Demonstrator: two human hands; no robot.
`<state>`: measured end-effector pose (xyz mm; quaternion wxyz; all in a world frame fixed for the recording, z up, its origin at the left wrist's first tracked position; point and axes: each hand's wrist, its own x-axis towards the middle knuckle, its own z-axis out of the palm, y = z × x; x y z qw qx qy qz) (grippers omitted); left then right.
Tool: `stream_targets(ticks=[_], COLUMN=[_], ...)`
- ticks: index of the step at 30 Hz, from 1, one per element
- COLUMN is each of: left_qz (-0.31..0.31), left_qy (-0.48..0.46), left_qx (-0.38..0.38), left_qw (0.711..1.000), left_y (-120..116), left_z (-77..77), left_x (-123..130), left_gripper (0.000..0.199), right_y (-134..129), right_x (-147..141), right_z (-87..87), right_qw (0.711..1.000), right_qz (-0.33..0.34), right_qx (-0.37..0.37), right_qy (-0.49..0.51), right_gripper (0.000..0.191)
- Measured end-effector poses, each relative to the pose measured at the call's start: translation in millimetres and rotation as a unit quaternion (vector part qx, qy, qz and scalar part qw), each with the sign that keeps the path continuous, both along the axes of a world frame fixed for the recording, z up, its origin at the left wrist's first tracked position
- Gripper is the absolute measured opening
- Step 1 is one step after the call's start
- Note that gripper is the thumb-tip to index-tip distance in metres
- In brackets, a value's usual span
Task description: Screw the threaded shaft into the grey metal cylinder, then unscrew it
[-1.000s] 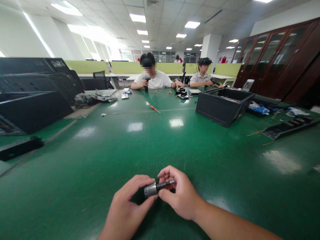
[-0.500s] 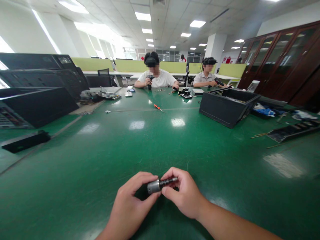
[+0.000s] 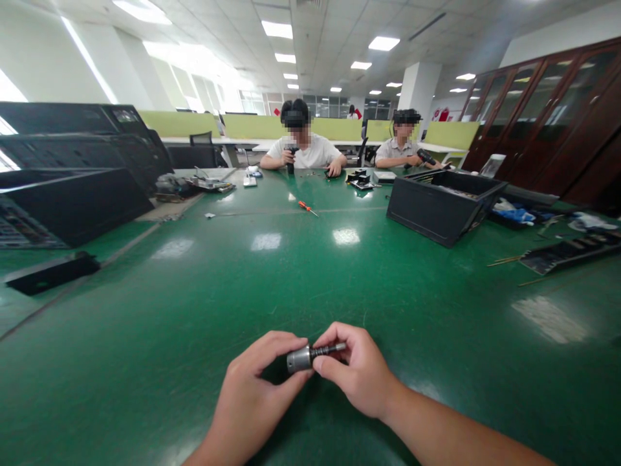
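Spring-shaft assembly (image 3: 299, 360), metal, sits at 6 o'clock over the near edge of the green tabletop (image 3: 218, 291); can't tell if it clears the surface. Barrel end faces about 9, slim shaft tip points between 2 and 3.

Left hand (image 3: 259, 388): thumb and index pinched on the barrel, gap only as wide as the part. Right hand (image 3: 358, 372): thumb and index close in around the shaft at the barrel mouth, other fingers curled behind (firmness not readable).

To do it well, I'd let the left be the vise: steady, square on the barrel. Right should work along the shaft axis, no side load, else the coil could cock or bind. Light control on the spring, probably; it may jump. Low over the table seems sensible for catching bits.

Further out: orange-handled screwdriver (image 3: 306, 208) at 12, black computer case (image 3: 422, 210) toward 1–2.
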<state>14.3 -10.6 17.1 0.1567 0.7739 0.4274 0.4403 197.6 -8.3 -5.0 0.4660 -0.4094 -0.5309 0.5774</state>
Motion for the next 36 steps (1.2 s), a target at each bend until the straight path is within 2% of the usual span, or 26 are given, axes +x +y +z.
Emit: stream_targets(ticks=[36], left_qz=[0.016], left_qy=[0.028], left_qx=[0.018], left_qw=[0.999], left_y=[-0.5], left_z=[-0.2], left_x=[-2.8], left_gripper=[0.023], right_y=[1.3], right_x=[0.3], right_z=[2.0], right_qw=[0.999], right_qz=[-0.002], right_qx=[-0.019], right_qy=[0.042], right_gripper=[0.011])
